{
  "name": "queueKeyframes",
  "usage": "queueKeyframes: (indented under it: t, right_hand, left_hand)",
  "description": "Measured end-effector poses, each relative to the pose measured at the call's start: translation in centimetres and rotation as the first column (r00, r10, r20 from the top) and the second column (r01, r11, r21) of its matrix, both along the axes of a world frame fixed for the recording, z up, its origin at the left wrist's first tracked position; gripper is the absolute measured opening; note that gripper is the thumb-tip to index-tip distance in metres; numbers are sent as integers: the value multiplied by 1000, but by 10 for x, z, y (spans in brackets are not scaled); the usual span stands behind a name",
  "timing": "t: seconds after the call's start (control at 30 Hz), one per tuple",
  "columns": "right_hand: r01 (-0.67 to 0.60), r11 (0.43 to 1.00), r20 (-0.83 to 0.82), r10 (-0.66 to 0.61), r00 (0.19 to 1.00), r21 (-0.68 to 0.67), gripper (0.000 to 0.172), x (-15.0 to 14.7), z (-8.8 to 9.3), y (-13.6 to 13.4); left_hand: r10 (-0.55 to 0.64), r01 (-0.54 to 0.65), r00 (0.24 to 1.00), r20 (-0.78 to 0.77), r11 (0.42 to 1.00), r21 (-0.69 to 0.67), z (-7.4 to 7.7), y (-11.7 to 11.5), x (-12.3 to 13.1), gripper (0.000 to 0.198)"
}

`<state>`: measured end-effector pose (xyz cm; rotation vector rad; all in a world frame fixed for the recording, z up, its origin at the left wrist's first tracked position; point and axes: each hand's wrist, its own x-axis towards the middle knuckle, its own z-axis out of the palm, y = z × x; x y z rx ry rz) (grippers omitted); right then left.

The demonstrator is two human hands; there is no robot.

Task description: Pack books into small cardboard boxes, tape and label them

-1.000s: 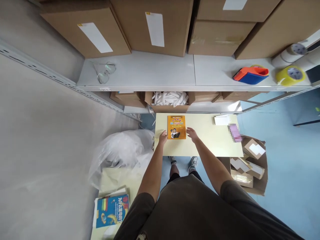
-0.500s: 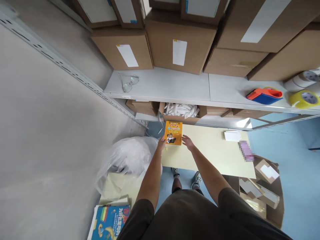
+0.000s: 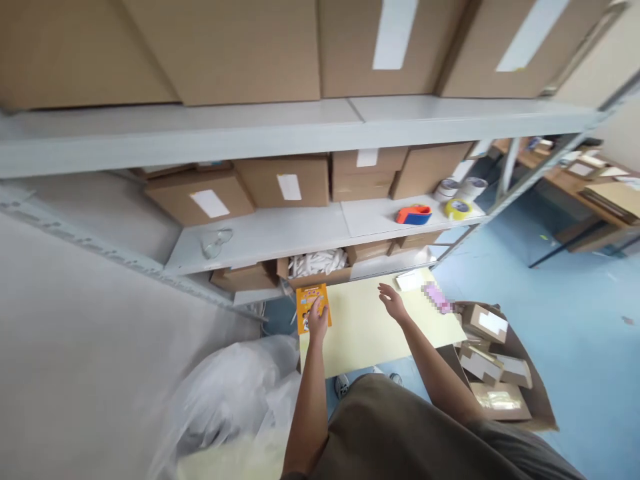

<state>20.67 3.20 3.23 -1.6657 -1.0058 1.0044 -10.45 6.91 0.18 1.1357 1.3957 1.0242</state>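
Note:
An orange book (image 3: 303, 298) with figures on its cover lies at the far left corner of the pale yellow table (image 3: 360, 333). My left hand (image 3: 318, 321) rests on top of the cover, fingers stretched out and thumb apart, hiding part of the picture. Over the right part of the table hangs my right hand (image 3: 393, 304), with fingers spread and nothing in it. Nearest to it is a small white stack (image 3: 409, 280), and a pixelated pink-purple thing (image 3: 438, 298) lies beyond that at the table's right edge.
A shelf (image 3: 280, 230) behind the table bears cardboard boxes, glasses (image 3: 216, 243), an orange-blue tape dispenser (image 3: 414, 215) and tape rolls (image 3: 457, 209). Below sits a box of white strips (image 3: 317, 263). Clear plastic (image 3: 235, 387) bulges at left; a carton of small boxes (image 3: 543, 407) stands right.
The view has tilted up and right. My left hand has shifted from the book's edge onto its cover. My right hand has left the book's side and moved right.

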Motion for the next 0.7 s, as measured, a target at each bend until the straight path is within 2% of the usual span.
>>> queueKeyframes:
  t: [0.1, 0.2, 0.27, 0.37, 0.5, 0.6, 0.7]
  right_hand:
    - [84, 995, 30, -86, 996, 48, 53, 42, 19, -24]
    - [138, 987, 68, -143, 987, 78, 55, 84, 32, -41]
    - [168, 981, 90, -177, 980, 100, 55, 114, 39, -46]
    - [209, 970, 102, -222, 970, 121, 56, 161, 48, -37]
    - [168, 973, 91, -184, 979, 155, 55, 220, 64, 10]
    - [80, 976, 99, -102, 990, 203, 56, 255, 83, 64]
    - [-33, 969, 186, -14, 983, 244, 59, 280, 111, 124]
  left_hand:
    - [-90, 95, 992, -90, 994, 55, 26, 9, 50, 63]
    - [-246, 267, 957, -153, 953, 141, 53, 23, 106, 64]
    - [-303, 334, 938, -169, 922, 196, 69, 33, 145, 67]
    - [-318, 359, 930, -185, 894, 268, 88, 48, 199, 70]
    - [-280, 347, 929, -241, 884, 313, 99, 60, 249, 69]
    - [-218, 302, 939, -265, 894, 331, 99, 62, 271, 66]
    - [-168, 254, 948, -270, 911, 325, 98, 61, 285, 65]
